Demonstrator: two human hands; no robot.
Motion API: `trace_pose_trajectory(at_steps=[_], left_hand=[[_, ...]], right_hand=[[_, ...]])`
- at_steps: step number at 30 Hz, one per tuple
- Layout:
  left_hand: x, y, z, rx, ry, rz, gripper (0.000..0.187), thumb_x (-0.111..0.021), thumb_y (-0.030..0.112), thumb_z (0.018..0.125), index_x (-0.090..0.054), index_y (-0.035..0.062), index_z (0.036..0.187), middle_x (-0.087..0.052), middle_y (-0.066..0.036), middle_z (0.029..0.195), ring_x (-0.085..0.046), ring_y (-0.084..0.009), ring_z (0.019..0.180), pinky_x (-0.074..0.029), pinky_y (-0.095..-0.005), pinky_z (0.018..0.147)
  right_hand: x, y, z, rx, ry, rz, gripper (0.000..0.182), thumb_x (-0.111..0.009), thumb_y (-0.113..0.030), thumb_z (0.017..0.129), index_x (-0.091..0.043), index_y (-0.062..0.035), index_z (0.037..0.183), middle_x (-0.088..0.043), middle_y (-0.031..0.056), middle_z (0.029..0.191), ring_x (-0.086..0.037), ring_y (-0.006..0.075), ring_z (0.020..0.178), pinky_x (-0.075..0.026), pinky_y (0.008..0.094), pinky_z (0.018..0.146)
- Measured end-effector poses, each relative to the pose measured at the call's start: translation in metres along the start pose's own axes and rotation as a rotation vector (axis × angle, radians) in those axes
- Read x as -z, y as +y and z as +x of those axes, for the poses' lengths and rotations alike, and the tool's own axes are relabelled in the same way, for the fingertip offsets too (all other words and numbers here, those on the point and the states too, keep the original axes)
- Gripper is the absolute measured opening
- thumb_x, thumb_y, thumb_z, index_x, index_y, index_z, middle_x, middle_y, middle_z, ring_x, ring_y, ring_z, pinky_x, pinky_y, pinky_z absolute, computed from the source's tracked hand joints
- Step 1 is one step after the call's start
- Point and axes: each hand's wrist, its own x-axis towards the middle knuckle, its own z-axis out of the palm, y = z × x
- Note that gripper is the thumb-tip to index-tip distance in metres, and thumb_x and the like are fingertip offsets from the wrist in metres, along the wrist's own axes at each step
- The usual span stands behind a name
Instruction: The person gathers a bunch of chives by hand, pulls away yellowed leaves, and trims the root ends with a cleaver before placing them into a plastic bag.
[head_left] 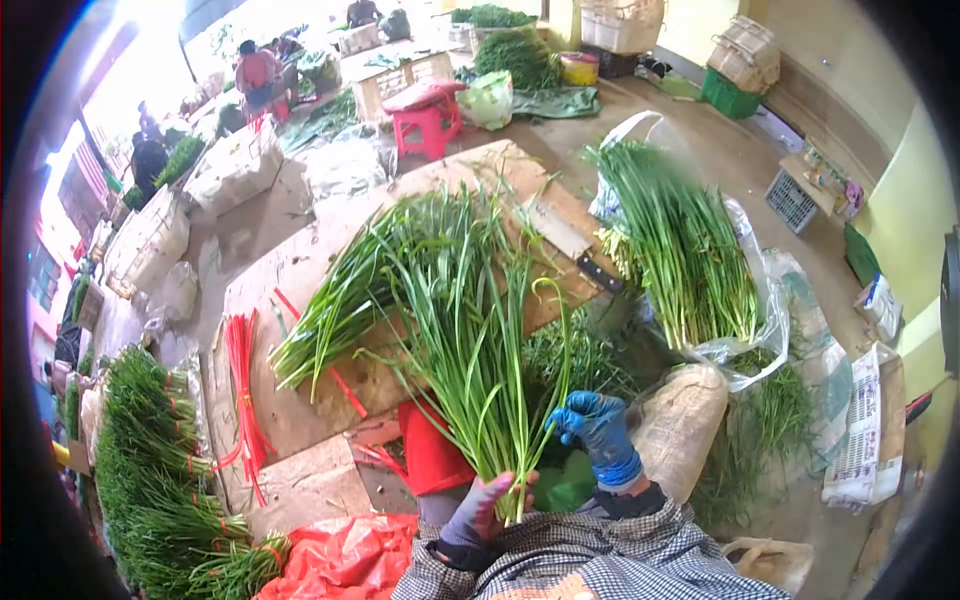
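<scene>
My left hand (pixel 478 518), in a greyish-purple glove, grips the lower stems of a loose bunch of garlic chives (pixel 480 350) close to my lap. Their long flat leaves fan out over the board. Beside the stems, my right hand (pixel 597 432) wears a blue glove, its fingers pinched around one long curved chive leaf (pixel 567 365) at the bunch's right edge. Another pile of chives (pixel 345 290) lies on the wooden board (pixel 260 285), beneath the bunch's leaf tips. A broad-bladed knife (pixel 565 238) with a black handle rests behind it.
Red ties (pixel 241 380) lie at the board's left. Tied green bundles (pixel 150 460) line the floor at left. Loose greens (pixel 690 250) stand in a plastic bag (pixel 770 320) at right. A red stool (pixel 424 120) stands beyond. Another person (pixel 258 75) sits in the background.
</scene>
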Motion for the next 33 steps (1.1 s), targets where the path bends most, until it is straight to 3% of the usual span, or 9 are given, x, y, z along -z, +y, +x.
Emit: trace_pose_trajectory(at_steps=[12,15,18,23,26,28,30,32,33], left_hand=[[0.01,-0.006,0.002,0.109,0.24,0.016,0.028,-0.068,0.023,0.087,-0.064,0.0018,0.105,-0.067,-0.006,0.086,-0.064,-0.0194,0.07,-0.055,-0.0301,0.061],[0.011,-0.004,0.009,0.104,0.172,-0.337,0.021,-0.068,0.017,0.087,-0.064,0.0029,0.102,-0.069,-0.006,0.085,-0.066,-0.018,0.071,-0.056,-0.0321,0.059],[0.01,-0.003,0.01,0.042,0.227,-0.171,0.017,-0.069,0.018,0.087,-0.065,0.0042,0.096,-0.068,-0.005,0.082,-0.066,-0.0172,0.071,-0.056,-0.0312,0.059],[0.012,0.0,0.004,0.021,0.232,-0.166,0.017,-0.069,0.019,0.087,-0.066,0.0057,0.097,-0.069,-0.004,0.084,-0.067,-0.015,0.07,-0.057,-0.0288,0.062],[0.007,0.0,0.006,-0.041,0.254,-0.099,0.024,-0.067,0.015,0.087,-0.06,0.0054,0.108,-0.068,-0.006,0.087,-0.067,-0.0182,0.072,-0.057,-0.0304,0.061],[0.003,0.004,0.005,-0.025,0.219,-0.013,0.028,-0.068,0.013,0.087,-0.058,0.0061,0.113,-0.068,-0.006,0.089,-0.067,-0.0188,0.071,-0.058,-0.0313,0.061],[-0.006,0.002,0.006,-0.047,0.199,0.07,0.029,-0.068,0.012,0.087,-0.058,0.0058,0.113,-0.068,-0.008,0.091,-0.067,-0.0199,0.071,-0.058,-0.0322,0.061],[-0.012,-0.002,0.007,-0.026,0.25,0.122,0.028,-0.068,0.011,0.087,-0.058,0.0038,0.112,-0.067,-0.008,0.091,-0.066,-0.0199,0.072,-0.057,-0.0327,0.062],[-0.012,-0.005,0.007,-0.048,0.251,0.232,0.026,-0.067,0.008,0.086,-0.058,0.0032,0.11,-0.066,-0.007,0.09,-0.066,-0.0188,0.073,-0.057,-0.0329,0.063]], right_hand=[[-0.005,-0.006,-0.012,-0.04,-0.002,0.02,0.005,-0.074,-0.003,0.081,-0.069,-0.0026,0.081,-0.065,0.0003,0.073,-0.058,0.0059,0.058,-0.047,0.0207,0.053],[-0.011,-0.009,-0.023,0.063,-0.117,0.047,0.01,-0.073,0.004,0.077,-0.064,-0.0007,0.075,-0.058,0.0001,0.073,-0.055,0.0066,0.057,-0.043,0.021,0.051],[-0.009,-0.031,-0.021,0.273,-0.144,-0.056,0.008,-0.071,0.004,0.075,-0.064,-0.0005,0.076,-0.059,0.0014,0.074,-0.055,0.0076,0.058,-0.044,0.0215,0.052],[0.067,-0.079,-0.011,0.59,0.425,-0.059,0.009,-0.064,-0.003,0.083,-0.061,-0.0041,0.074,-0.061,0.0025,0.069,-0.055,0.009,0.058,-0.043,0.0194,0.055],[0.127,-0.055,-0.005,0.337,0.273,-0.428,0.016,-0.065,-0.01,0.088,-0.062,-0.0048,0.073,-0.064,0.0044,0.073,-0.055,0.0101,0.058,-0.045,0.0232,0.054],[0.143,0.017,0.004,0.044,0.014,0.017,0.018,-0.067,-0.018,0.09,-0.066,-0.0023,0.08,-0.068,0.0058,0.078,-0.059,0.0135,0.064,-0.049,0.0271,0.059],[0.088,0.021,-0.019,-0.078,-0.178,-0.506,0.032,-0.069,-0.03,0.089,-0.068,0.0011,0.096,-0.07,0.0099,0.087,-0.065,0.0207,0.075,-0.053,0.0301,0.069],[0.052,0.056,-0.017,0.141,-0.288,-0.935,0.043,-0.072,-0.035,0.086,-0.066,0.0011,0.109,-0.071,0.0105,0.095,-0.066,0.0199,0.085,-0.053,0.0313,0.077],[0.025,0.048,-0.018,0.055,-0.387,-0.65,0.046,-0.074,-0.037,0.084,-0.066,0.0001,0.11,-0.071,0.0104,0.096,-0.066,0.0193,0.086,-0.052,0.0323,0.078]])
